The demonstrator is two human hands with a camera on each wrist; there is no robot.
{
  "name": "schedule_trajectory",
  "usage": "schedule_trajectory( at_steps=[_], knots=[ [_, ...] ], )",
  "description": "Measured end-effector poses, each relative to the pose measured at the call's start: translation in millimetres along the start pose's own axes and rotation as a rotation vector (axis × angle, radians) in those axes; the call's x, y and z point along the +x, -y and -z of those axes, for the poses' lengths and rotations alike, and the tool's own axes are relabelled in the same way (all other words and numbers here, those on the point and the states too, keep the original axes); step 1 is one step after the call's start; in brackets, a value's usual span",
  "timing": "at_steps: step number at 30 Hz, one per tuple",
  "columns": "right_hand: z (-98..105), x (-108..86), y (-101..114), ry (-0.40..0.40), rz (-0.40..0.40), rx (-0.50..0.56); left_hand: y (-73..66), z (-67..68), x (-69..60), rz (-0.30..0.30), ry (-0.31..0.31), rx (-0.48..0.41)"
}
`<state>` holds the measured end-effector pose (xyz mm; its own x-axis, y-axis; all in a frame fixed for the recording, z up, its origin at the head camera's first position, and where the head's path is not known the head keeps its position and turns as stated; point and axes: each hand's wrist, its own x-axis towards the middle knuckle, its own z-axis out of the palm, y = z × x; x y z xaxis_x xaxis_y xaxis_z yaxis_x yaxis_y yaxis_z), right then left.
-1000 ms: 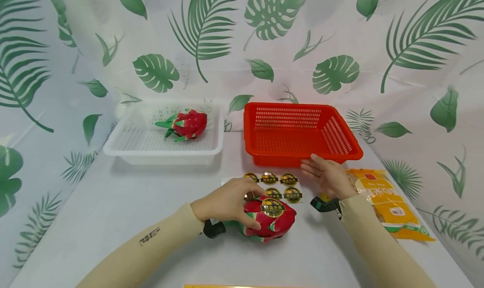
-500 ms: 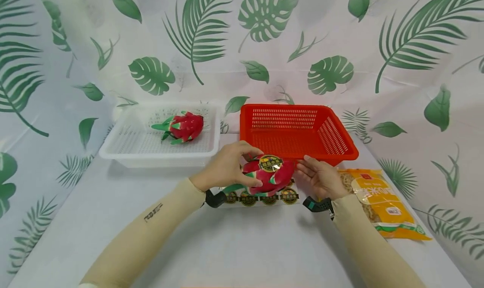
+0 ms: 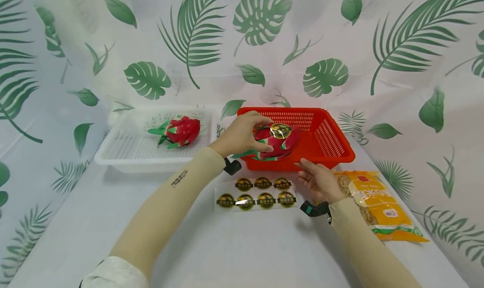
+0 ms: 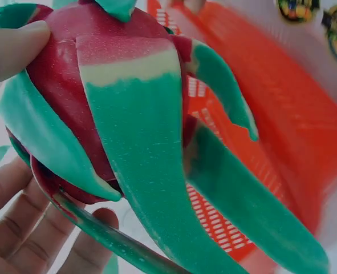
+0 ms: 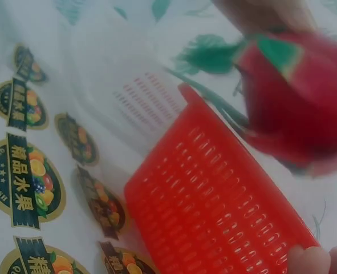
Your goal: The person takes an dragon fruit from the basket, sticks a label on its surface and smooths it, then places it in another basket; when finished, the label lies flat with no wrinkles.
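1. While the left hand (image 3: pixel 243 132) grips the dragon fruit (image 3: pixel 280 145) between thumb and fingers, we see that the fruit has travelled forward: a second ago it was low by the table (image 3: pixel 264 250), nearer us than the right hand (image 3: pixel 321 182); now it hangs over the red basket (image 3: pixel 342 157), ahead of that hand.
2. We find the right hand little changed, its fingers relaxed at the basket's near rim; whether they touch it we cannot tell.
3. On the near side of both hands, we now have the label sheet (image 3: pixel 227 188) uncovered.
4. Since a round label (image 3: pixel 281 131) sits on the fruit, we judge its labelling done and the carrying well along, though the release is not yet made.
5. Left of the left hand, we see a second fruit (image 3: pixel 184 131) in the white basket (image 3: pixel 151 162), no label visible.
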<state>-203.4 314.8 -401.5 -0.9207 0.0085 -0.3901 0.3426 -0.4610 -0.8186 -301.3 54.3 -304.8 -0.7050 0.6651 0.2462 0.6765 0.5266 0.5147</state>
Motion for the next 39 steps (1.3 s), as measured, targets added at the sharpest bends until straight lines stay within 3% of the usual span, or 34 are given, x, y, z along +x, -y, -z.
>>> schedule_trajectory(
  at_steps=[10,14,19,25,35,39],
  knots=[
    [1.8,1.0,0.7,-0.003,0.065,-0.039,-17.0,-11.8,64.8,0.015,0.061,0.104],
    [3.3,0.0,0.1,-0.019,0.045,-0.024,-14.8,-25.5,88.2,0.037,0.083,0.116],
    [5.5,-3.3,-3.1,-0.054,0.028,-0.034,-2.0,-47.2,111.4,0.101,0.110,0.141],
    [8.9,-9.3,-12.1,-0.089,0.028,-0.064,17.8,-70.2,122.2,0.199,0.162,0.128],
    [5.8,-8.4,-10.6,-0.102,0.072,-0.088,32.5,-69.4,137.2,0.240,0.207,0.136],
    [1.9,-2.9,-4.4,-0.065,0.104,-0.120,37.6,-68.2,143.5,0.282,0.245,0.122]
  ],
)
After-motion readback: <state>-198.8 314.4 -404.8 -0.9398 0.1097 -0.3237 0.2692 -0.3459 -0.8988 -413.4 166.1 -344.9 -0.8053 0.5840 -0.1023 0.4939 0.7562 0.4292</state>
